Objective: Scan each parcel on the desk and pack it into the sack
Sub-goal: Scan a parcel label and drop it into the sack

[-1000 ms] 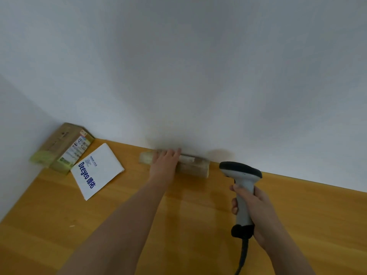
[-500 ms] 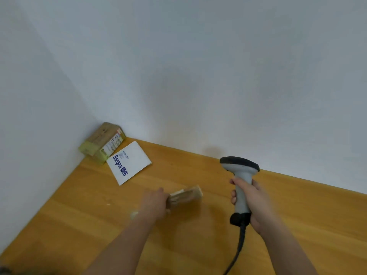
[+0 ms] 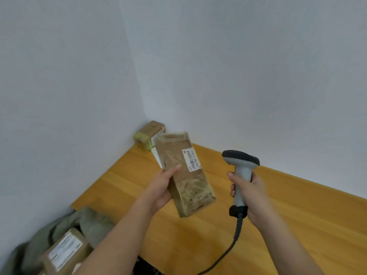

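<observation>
My left hand [image 3: 161, 188] grips a long brown taped parcel [image 3: 183, 171] by its left edge and holds it upright above the wooden desk [image 3: 198, 235], its white barcode label [image 3: 191, 159] facing me. Just to its right, my right hand [image 3: 249, 193] holds a grey and black handheld scanner [image 3: 240, 169] by the handle, its cable trailing down over the desk. A second taped cardboard parcel [image 3: 149, 134] lies in the desk's far corner against the wall. Below the desk's left edge a grey-green sack [image 3: 83, 225] holds a brown labelled box [image 3: 65, 249].
A white envelope [image 3: 156, 158] peeks out behind the held parcel, mostly hidden. White walls meet at the far corner and close off the desk on the left and at the back. Bare desk surface stretches to the right.
My left hand lifted the long parcel off the desk and turned it upright, label toward me. The view swung left and down, bringing the sack into sight. The scanner stayed in my right hand.
</observation>
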`<state>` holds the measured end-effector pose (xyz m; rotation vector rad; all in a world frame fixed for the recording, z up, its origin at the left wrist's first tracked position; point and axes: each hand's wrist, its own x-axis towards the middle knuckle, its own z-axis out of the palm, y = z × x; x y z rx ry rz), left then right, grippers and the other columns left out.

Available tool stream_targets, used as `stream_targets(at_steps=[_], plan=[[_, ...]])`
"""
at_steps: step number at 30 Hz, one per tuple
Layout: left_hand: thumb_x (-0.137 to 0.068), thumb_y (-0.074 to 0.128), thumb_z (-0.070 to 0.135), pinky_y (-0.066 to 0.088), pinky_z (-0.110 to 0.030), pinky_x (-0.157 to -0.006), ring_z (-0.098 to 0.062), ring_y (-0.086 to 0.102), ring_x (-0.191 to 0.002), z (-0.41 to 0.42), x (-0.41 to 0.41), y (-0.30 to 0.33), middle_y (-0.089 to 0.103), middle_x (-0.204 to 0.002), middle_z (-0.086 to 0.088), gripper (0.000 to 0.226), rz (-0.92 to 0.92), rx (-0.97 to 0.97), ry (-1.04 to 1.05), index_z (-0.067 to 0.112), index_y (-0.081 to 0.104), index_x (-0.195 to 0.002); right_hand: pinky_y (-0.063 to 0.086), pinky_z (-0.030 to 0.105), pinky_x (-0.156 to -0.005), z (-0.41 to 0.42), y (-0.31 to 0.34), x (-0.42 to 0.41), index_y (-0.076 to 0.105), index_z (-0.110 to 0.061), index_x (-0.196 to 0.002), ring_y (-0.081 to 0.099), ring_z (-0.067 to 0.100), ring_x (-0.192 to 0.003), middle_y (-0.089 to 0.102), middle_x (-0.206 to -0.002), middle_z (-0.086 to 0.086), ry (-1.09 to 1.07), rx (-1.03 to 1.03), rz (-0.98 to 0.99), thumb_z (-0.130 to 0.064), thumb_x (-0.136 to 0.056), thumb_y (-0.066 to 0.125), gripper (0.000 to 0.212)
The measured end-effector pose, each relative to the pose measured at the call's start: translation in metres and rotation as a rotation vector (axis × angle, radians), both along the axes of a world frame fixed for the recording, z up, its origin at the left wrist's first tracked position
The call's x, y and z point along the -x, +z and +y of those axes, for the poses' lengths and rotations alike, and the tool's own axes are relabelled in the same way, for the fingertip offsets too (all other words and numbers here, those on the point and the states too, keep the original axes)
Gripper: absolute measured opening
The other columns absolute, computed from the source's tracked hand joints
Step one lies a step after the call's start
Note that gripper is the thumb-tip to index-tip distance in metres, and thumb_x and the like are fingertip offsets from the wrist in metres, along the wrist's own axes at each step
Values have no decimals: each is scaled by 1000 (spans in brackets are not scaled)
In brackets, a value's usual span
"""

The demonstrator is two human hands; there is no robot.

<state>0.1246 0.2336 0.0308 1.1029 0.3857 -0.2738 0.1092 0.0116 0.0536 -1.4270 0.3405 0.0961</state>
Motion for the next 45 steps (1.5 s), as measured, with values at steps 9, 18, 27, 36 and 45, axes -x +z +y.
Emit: stream_targets(at_steps=[9, 18, 27, 36, 45], plan=[[-101, 45, 28, 46, -49, -100, -32, 64, -113, 9, 62, 42, 68, -118, -17, 36, -34, 255, 127, 5, 59, -124, 46, 31, -55, 25, 15, 47, 57, -10, -107, 48, 17, -55, 53, -72, 8, 145, 27, -3, -37, -80, 78, 44], [-90, 64, 21, 56, -39, -67, -25, 64, -79, 42, 75, 65, 63, -101, -9, 46, -35, -36, 387, 8, 49, -131, 47, 28, -55, 28, 34, 42, 55, -11, -110, 50, 17, -60, 61, -81, 8, 363, 91, -14, -19, -77, 82, 43], [-77, 75, 30, 53, -50, -88, -29, 66, -99, 13, 89, 65, 68, -110, -7, 40, 82, -141, 58, 14, 65, -112, 45, 33, -54, -8, 37, 17, 54, -4, -111, 49, 20, -60, 56, -82, 11, 229, 87, -2, -19, -80, 81, 44], [-89, 63, 1, 56, -50, -84, -32, 68, -94, -10, 62, 59, 69, -109, -16, 39, 72, -134, 193, 16, 52, -124, 47, 34, -56, 1, 19, 9, 52, -6, -113, 48, 20, -59, 52, -76, 10, 149, -51, 59, -29, -81, 79, 48], [-60, 81, 14, 60, -29, -68, -18, 70, -73, 21, 61, 89, 74, -95, -14, 41, 83, -421, -29, 1, 74, -98, 47, 30, -53, -34, 9, -13, 55, -1, -118, 50, 15, -59, 57, -78, 8, 64, -139, 92, -35, -77, 82, 60]])
